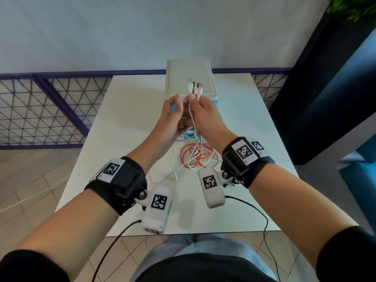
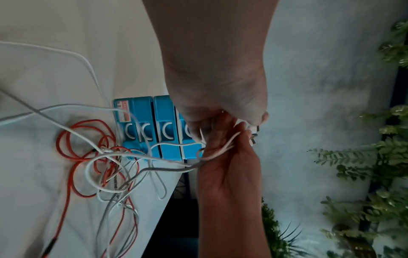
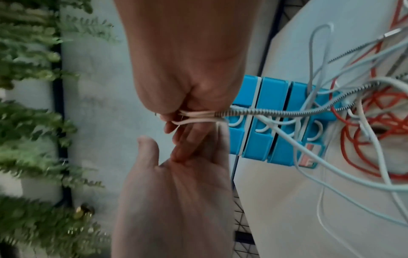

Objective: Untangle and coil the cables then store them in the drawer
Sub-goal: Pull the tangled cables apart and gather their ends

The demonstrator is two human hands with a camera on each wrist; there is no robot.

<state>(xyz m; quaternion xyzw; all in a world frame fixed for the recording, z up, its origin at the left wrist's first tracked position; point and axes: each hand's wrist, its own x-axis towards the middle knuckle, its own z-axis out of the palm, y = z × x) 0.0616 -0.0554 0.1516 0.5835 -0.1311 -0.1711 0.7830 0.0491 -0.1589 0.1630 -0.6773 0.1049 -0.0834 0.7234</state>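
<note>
My right hand [image 1: 201, 112] is raised in front of the small drawer unit [image 1: 189, 72] and grips a bundle of cables just below their white plugs [image 1: 194, 87], which stick up above its fingers. From the same fist [image 3: 181, 69] white cables and a braided silver one [image 3: 253, 112] trail down. They run into a tangle with a red cable [image 1: 186, 157] on the white table [image 1: 126, 119]. My left hand [image 1: 173, 112] is beside the right one. Its palm [image 3: 176, 192] is open, the thumb stands apart and its straight fingers touch the bundle. The unit's blue drawers [image 2: 141, 108] look shut.
A loose white cable end [image 1: 162, 178] lies on the table toward me. Black camera leads [image 1: 262, 212] hang off the near edge. A mesh railing [image 1: 40, 110] runs on the left, a dark pillar [image 1: 325, 98] stands on the right, and plants [image 2: 375, 157] grow along the wall.
</note>
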